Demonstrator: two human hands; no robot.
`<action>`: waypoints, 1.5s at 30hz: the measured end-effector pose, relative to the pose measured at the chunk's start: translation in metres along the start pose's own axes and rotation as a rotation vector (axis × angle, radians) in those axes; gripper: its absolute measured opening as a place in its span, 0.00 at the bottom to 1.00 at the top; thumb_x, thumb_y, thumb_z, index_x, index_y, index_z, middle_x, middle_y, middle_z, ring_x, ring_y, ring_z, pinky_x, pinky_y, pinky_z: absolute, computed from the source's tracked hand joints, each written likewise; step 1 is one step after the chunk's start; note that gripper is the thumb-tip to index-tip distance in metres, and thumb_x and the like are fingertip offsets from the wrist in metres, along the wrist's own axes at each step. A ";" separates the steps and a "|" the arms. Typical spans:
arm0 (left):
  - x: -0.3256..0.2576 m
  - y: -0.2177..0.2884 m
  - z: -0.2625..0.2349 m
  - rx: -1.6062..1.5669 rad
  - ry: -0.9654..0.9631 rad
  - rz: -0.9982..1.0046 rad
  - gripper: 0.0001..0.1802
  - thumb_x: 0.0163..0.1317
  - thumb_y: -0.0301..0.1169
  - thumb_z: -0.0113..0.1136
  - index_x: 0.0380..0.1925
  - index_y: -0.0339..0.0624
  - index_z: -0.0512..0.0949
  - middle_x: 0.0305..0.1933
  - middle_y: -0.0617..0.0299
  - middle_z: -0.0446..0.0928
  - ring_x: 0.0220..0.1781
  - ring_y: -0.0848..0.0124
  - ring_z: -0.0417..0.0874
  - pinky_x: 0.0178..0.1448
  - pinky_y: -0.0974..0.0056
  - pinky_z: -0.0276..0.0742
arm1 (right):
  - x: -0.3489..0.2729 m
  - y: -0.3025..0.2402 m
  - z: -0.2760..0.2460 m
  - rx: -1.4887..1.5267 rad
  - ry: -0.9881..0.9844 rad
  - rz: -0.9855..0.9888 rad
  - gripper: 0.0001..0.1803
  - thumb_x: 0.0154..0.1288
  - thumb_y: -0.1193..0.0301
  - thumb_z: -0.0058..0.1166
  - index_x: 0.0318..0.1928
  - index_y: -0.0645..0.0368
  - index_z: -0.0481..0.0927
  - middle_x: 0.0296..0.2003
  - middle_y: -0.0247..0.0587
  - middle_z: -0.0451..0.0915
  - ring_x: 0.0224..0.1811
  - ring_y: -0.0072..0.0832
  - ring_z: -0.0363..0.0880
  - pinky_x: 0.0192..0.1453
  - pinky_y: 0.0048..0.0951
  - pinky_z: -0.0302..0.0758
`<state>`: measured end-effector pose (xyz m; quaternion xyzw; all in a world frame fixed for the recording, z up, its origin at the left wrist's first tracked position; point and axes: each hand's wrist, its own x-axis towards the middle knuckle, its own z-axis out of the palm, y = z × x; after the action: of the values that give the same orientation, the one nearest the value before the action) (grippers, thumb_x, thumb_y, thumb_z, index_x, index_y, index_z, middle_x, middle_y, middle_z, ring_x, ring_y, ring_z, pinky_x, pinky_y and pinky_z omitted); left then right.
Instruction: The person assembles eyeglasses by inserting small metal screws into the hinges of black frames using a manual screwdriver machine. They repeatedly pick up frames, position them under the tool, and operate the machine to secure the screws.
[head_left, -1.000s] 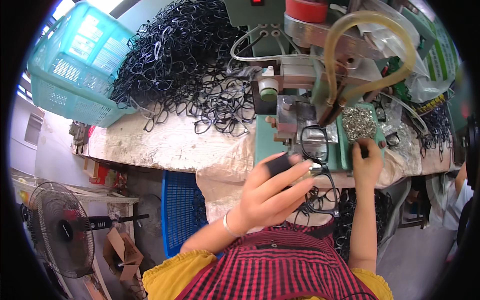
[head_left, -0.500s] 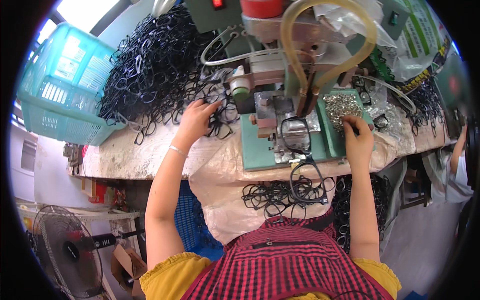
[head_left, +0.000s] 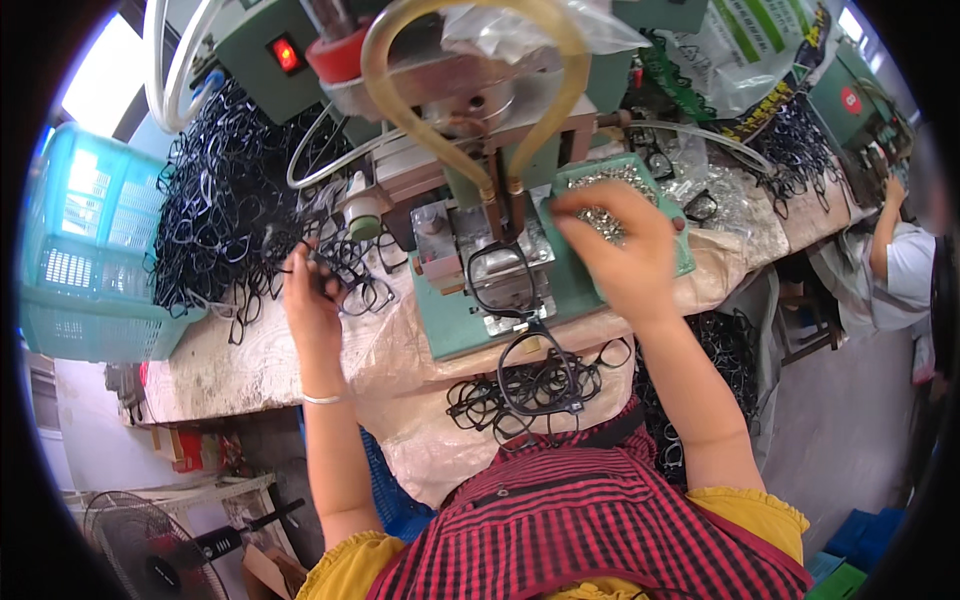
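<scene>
The left hand (head_left: 312, 300) pinches one black plastic spectacle frame (head_left: 352, 285) at the heap's (head_left: 235, 215) near edge on the bench; lift it clear of tangles while the right hand (head_left: 620, 250), fingers bunched, picks small metal parts from the green tray (head_left: 683, 262)

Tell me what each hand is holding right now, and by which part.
The left hand grips a black eyeglass frame by its rim, at the pile's edge. The right hand reaches into the tray of small metal parts; whether it holds any cannot be told.

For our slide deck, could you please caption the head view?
Left hand lifts a black spectacle frame from the pile; right hand reaches into the tray of small metal parts.
</scene>
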<state>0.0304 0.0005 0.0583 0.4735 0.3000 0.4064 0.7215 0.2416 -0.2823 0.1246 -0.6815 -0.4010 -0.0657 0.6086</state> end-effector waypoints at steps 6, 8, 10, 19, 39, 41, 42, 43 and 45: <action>-0.051 -0.048 0.020 -0.103 0.008 0.165 0.11 0.77 0.33 0.52 0.50 0.39 0.75 0.45 0.57 0.79 0.44 0.65 0.83 0.46 0.63 0.80 | -0.004 0.004 0.032 0.315 0.040 0.267 0.20 0.56 0.79 0.64 0.51 0.65 0.78 0.35 0.34 0.82 0.41 0.19 0.79 0.51 0.24 0.75; -0.058 -0.040 0.030 -0.070 -0.044 0.306 0.09 0.75 0.31 0.53 0.50 0.40 0.75 0.49 0.54 0.80 0.46 0.63 0.84 0.50 0.60 0.81 | -0.007 0.004 0.033 0.397 0.044 0.302 0.21 0.56 0.80 0.64 0.52 0.64 0.77 0.35 0.34 0.83 0.41 0.18 0.79 0.52 0.23 0.74; -0.066 0.000 0.055 -0.113 -0.179 0.582 0.09 0.75 0.29 0.52 0.51 0.42 0.75 0.52 0.51 0.79 0.48 0.60 0.83 0.51 0.57 0.81 | -0.008 0.002 0.036 0.450 0.022 0.306 0.23 0.57 0.80 0.64 0.54 0.65 0.76 0.35 0.34 0.83 0.40 0.17 0.79 0.52 0.22 0.73; -0.077 0.065 0.120 0.157 -0.431 1.071 0.07 0.72 0.27 0.54 0.43 0.34 0.78 0.42 0.43 0.84 0.44 0.56 0.87 0.46 0.58 0.82 | -0.016 -0.039 0.026 0.617 -0.040 0.382 0.26 0.61 0.81 0.59 0.61 0.67 0.72 0.50 0.43 0.84 0.54 0.24 0.79 0.60 0.27 0.73; -0.109 0.014 0.125 0.775 -0.761 1.221 0.18 0.43 0.22 0.65 0.38 0.45 0.87 0.47 0.61 0.86 0.39 0.62 0.81 0.57 0.52 0.82 | -0.052 0.078 -0.039 -0.775 0.010 0.052 0.06 0.53 0.72 0.66 0.33 0.56 0.85 0.33 0.40 0.81 0.43 0.42 0.79 0.50 0.41 0.75; -0.123 0.012 0.116 0.804 -0.650 1.166 0.17 0.50 0.22 0.68 0.43 0.45 0.86 0.49 0.57 0.86 0.47 0.59 0.85 0.65 0.48 0.78 | -0.062 0.083 -0.036 -0.730 0.095 0.031 0.05 0.54 0.73 0.65 0.33 0.56 0.85 0.34 0.40 0.82 0.43 0.43 0.80 0.50 0.41 0.75; -0.132 0.012 0.112 0.812 -0.573 1.147 0.16 0.53 0.23 0.69 0.44 0.45 0.85 0.49 0.56 0.85 0.50 0.58 0.86 0.67 0.47 0.77 | -0.068 0.085 -0.037 -0.714 0.137 0.032 0.05 0.54 0.73 0.65 0.33 0.56 0.84 0.34 0.40 0.83 0.43 0.43 0.80 0.50 0.41 0.76; -0.129 0.011 0.092 0.892 -0.485 1.239 0.14 0.55 0.23 0.68 0.44 0.43 0.83 0.51 0.54 0.85 0.55 0.55 0.86 0.69 0.44 0.74 | -0.071 0.086 -0.039 -0.692 0.219 0.035 0.04 0.58 0.73 0.64 0.34 0.58 0.84 0.34 0.40 0.84 0.39 0.38 0.83 0.48 0.35 0.77; -0.116 0.023 0.055 1.008 -0.244 1.212 0.16 0.57 0.18 0.63 0.47 0.36 0.81 0.48 0.47 0.84 0.52 0.53 0.85 0.69 0.47 0.73 | -0.073 0.084 -0.044 -0.544 0.268 0.254 0.04 0.60 0.73 0.64 0.35 0.59 0.83 0.33 0.38 0.84 0.36 0.30 0.82 0.45 0.29 0.77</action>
<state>0.0120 -0.1201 0.1054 0.8647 0.0570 0.4886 0.1017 0.2628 -0.3499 0.0282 -0.8490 -0.1968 -0.1830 0.4550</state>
